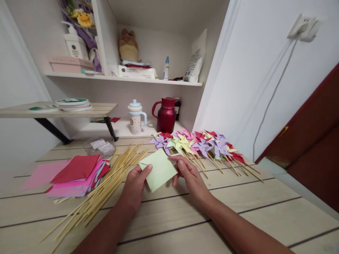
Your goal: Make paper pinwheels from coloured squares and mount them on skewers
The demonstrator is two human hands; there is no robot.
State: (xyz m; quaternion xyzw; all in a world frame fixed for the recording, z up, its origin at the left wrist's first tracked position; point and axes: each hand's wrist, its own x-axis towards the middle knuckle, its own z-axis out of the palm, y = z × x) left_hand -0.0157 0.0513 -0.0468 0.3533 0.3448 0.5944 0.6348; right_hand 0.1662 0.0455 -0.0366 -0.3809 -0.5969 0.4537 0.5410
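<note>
A square of pale green paper (160,169) with a diagonal crease and a slit at its left corner is held above the table. My left hand (136,181) pinches that left corner, thumb on top and fingers underneath. Close by the paper's right edge, my right hand (189,174) has its fingers apart; the index fingertip reaches the upper right edge, and whether it touches is unclear. To the left lie a bundle of thin wooden sticks (106,190) and a stack of coloured paper squares (76,171), red on top. Finished paper pinwheels (203,144) on sticks lie to the right.
A clear round container (99,146) with labels sits behind the paper stack. At the back stand a drinking cup (136,120) and a red jug (166,114). A small raised shelf (106,110) bears round white lids (72,104). A cable (270,100) hangs down the right wall.
</note>
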